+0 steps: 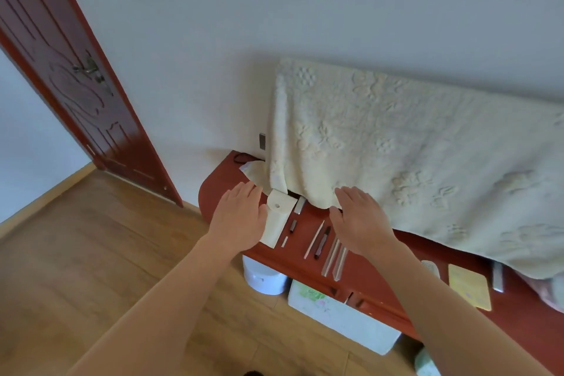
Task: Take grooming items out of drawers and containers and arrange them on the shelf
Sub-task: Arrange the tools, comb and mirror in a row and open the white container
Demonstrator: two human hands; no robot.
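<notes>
Both hands [236, 217] [361, 224] flat, fingers straight

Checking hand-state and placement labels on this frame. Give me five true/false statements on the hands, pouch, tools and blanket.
1. The left hand and right hand both have straight fingers and grip nothing. True.
2. The cream pouch lies on the wooden floor. False: it lies on the red shelf, next to the left hand.
3. Several slim tools lie side by side on the shelf between the two hands. True.
4. The cream blanket is folded in a pile on the floor. False: it hangs draped against the wall, and its lower edge reaches the shelf.
5. A yellow pad lies on the shelf, right of the right arm. True.
</notes>
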